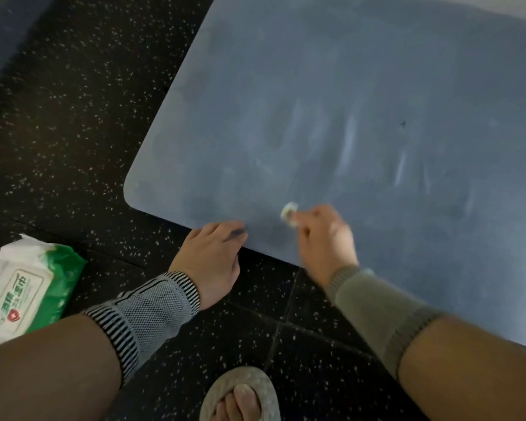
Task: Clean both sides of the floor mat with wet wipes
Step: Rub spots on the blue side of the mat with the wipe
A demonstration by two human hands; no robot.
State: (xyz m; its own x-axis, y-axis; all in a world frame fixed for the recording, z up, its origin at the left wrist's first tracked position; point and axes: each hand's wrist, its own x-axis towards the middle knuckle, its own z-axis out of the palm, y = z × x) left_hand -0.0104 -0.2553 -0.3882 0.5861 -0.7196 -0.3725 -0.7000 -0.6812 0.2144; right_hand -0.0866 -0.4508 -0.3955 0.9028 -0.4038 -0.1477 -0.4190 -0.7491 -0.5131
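We see the blue mat point(362, 117) lying flat on the speckled black floor point(73, 117), its long axis apparently running from the rounded near-left corner toward the far right, though its far end is out of view. Our left hand point(213, 256) rests at the mat's near edge with its fingertips curled on that edge, while our right hand point(325, 238), blurred, is closed on a small balled wipe point(289, 212) held against the mat. A green-and-white wipe pack point(28, 284) lies on the floor left of the hands, apart from the mat.
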